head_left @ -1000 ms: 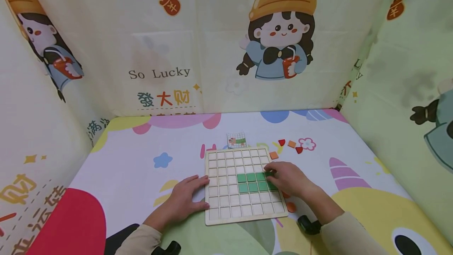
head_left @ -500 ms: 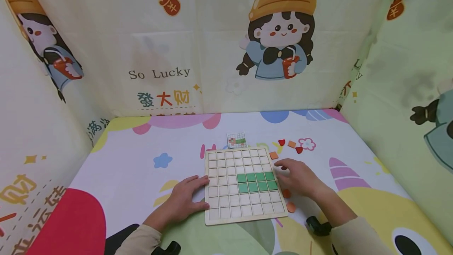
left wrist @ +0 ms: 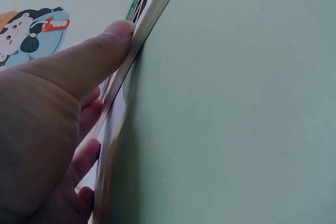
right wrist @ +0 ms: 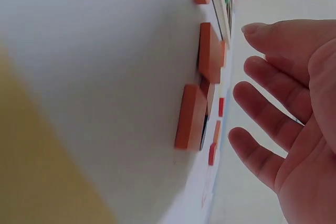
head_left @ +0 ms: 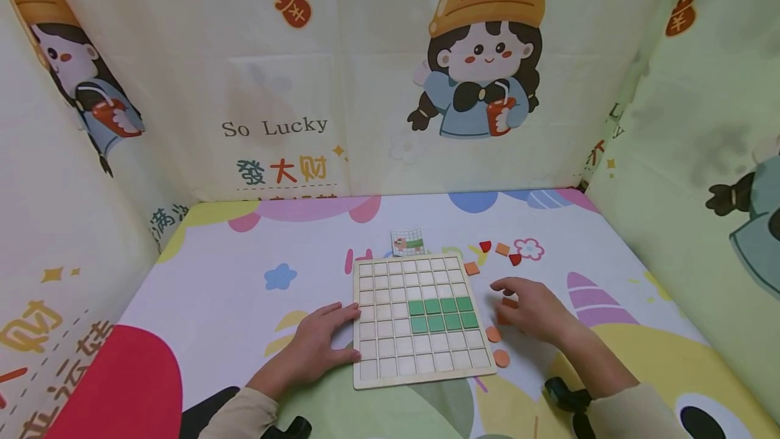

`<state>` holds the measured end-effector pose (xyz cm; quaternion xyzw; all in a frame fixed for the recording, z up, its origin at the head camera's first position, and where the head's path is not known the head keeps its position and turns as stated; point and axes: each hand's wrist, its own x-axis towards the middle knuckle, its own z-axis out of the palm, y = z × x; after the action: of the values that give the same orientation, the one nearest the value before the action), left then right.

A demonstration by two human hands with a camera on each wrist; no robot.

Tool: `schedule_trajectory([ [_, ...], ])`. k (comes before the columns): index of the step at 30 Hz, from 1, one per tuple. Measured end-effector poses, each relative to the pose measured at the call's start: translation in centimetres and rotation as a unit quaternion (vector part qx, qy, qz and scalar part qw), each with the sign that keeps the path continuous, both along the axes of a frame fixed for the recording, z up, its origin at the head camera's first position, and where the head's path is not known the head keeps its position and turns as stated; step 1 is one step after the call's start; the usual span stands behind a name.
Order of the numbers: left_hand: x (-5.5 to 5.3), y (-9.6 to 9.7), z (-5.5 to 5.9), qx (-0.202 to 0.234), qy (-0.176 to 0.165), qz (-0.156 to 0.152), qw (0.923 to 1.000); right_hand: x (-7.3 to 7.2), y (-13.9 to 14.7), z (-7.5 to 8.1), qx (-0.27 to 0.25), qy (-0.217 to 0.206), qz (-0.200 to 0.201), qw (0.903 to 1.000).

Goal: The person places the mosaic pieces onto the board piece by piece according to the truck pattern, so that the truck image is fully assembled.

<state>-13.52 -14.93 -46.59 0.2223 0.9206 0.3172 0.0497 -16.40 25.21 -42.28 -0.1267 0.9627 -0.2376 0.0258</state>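
Note:
A light wooden grid board (head_left: 426, 378) lies on the table. Two rows of green square tiles (head_left: 452, 320) fill cells at its right side. My left hand (head_left: 317, 343) rests against the board's left edge, thumb and fingers spread along it; the left wrist view shows the thumb on the rim. To the right of the board, my right hand (head_left: 531, 310) hovers over orange tiles (head_left: 503, 319), which it partly covers. In the right wrist view its fingers are apart and hold nothing, beside orange blocks (right wrist: 190, 116).
Behind the board stands a small picture card (head_left: 407, 242). Red pieces (head_left: 485, 246) and an orange square (head_left: 472, 268) lie past the board's far right corner. Round orange pieces (head_left: 502, 358) sit by its right edge. Printed cloth walls (head_left: 378, 87) enclose the table.
My right hand has let go of a green tile at the board's right edge and moved right, off the board, over the orange tiles. My left hand has stayed put.

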Motion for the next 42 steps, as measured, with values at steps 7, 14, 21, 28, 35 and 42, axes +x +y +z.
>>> schedule_trajectory([
  [7,0.1,0.0,0.1,0.000,0.003,-0.001,1.0000,0.8,1.2,-0.3,0.016,0.007,0.015,0.9997],
  [14,0.1,0.0,0.1,-0.005,0.002,0.003,1.0000,1.3,1.8,-0.7,0.026,0.002,0.022,0.9994],
  [21,0.1,0.0,0.2,-0.004,0.001,0.002,1.0000,1.4,1.9,-1.0,0.031,0.009,0.026,0.9992],
  [28,0.1,0.1,0.2,-0.003,-0.007,0.007,0.9999,1.2,1.6,-1.0,0.036,0.014,0.016,0.9991],
  [35,0.1,0.1,0.2,-0.003,-0.011,0.009,0.9999,1.1,1.4,-1.0,0.039,0.024,0.020,0.9987],
  [42,0.1,0.2,0.3,0.001,-0.010,0.008,0.9999,0.5,0.9,-1.3,0.044,0.034,0.029,0.9980],
])
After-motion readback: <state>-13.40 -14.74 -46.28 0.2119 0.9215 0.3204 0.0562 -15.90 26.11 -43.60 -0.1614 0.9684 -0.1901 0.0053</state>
